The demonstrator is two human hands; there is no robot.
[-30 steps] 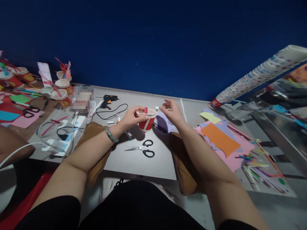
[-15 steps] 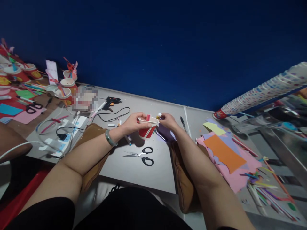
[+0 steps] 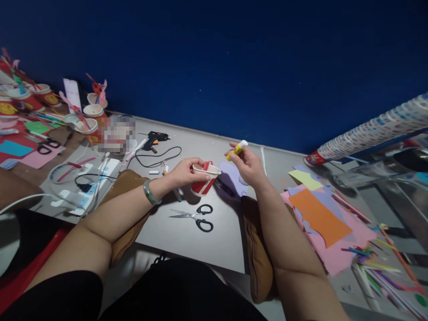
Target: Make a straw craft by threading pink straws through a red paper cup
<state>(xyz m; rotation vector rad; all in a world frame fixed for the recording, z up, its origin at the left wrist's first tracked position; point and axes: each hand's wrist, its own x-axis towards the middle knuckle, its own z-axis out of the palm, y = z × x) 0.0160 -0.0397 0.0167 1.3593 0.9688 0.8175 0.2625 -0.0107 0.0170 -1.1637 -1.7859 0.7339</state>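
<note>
A red and white paper cup [image 3: 201,186] is gripped at its rim by my left hand [image 3: 183,172], fingers wrapped around the far side. Something red, perhaps a strip, stands at the cup's mouth. My right hand [image 3: 249,166] is up and to the right of the cup, closed on a slim yellow tube with a white end [image 3: 236,150]; I cannot tell if it is a marker or glue. Below the cup lies a pair of black-handled scissors [image 3: 192,216], blades slightly parted. Purple paper [image 3: 232,178] and a dark pen rest between my hands.
A black glue gun [image 3: 157,139] with a looping cord lies at the back left, near a power strip [image 3: 92,189]. Decorated cups [image 3: 87,129] stand farther left. Orange paper [image 3: 321,218] and a long stack of cups [image 3: 374,129] are on the right. Brown cushions lie under my forearms.
My right hand has moved up and right, away from the cup, carrying the yellow tube, which now shows more fully. My left hand still holds the cup in nearly the same place.
</note>
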